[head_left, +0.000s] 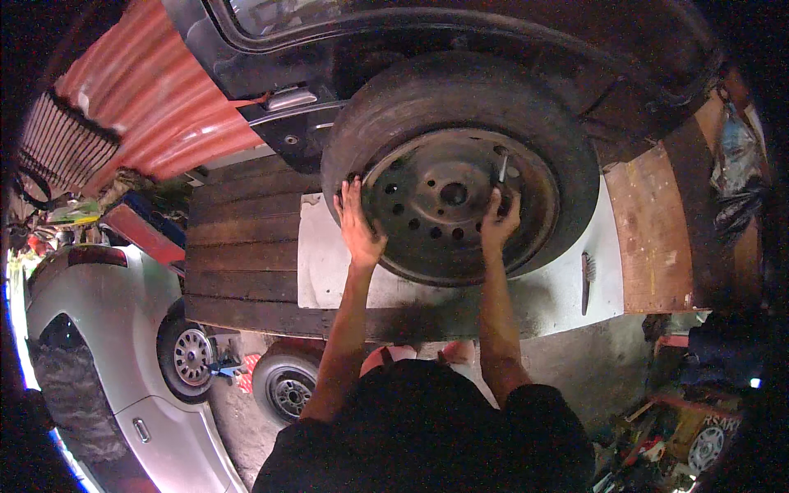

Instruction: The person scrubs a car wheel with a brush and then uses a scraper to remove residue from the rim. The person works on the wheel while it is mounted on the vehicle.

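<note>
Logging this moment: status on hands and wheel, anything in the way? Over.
Left hand at tire, left side. Right hand over rim, hold unclear. Wheel on white sheet. Brush alongside, not blocking.

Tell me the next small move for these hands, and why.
I'd probably have the right hand check its grip on the pale stick: the stick shows just beyond its fingers, over the rim, and whether they touch it I can't tell. The left hand, spread at the tyre's edge, could steady things.
</note>
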The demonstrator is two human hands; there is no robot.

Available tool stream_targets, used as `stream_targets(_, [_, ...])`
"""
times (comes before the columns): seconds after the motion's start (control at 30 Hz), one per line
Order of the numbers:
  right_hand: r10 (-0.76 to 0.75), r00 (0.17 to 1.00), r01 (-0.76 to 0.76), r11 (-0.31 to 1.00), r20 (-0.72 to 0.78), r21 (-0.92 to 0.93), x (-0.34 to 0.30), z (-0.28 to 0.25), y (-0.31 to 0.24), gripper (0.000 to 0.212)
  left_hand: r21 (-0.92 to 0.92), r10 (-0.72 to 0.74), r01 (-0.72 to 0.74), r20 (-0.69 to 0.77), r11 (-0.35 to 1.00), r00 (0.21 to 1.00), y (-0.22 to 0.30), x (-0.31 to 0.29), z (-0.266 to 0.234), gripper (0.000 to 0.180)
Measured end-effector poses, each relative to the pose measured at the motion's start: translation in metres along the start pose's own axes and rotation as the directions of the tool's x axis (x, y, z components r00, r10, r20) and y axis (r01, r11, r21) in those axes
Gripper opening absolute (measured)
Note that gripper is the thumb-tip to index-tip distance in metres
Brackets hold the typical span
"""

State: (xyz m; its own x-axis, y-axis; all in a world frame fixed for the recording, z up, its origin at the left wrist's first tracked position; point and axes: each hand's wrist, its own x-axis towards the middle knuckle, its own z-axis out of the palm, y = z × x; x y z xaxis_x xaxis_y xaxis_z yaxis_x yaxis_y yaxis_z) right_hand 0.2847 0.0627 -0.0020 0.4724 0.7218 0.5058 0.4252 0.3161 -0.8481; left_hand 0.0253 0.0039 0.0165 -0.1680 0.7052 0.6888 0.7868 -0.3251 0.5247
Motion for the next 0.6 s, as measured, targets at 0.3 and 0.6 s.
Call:
stream_targets(0.3, [0.09,0.991,-0.085,0.995,0.104,-0.055,0.02,-0.014,0.016,0.049,-0.046,0.015,-0.016,-0.025,0.999,1.0,-0.005,0.009,0.002,0.086])
stream_targets(0.6, [0.308,0.939,-0.316,0.948,0.153,0.027,0.014,-0.025,0.046,0.062,-0.053,0.049,-0.052,-0.071,0.997,0.996,-0.005,0.01,0.009,0.086])
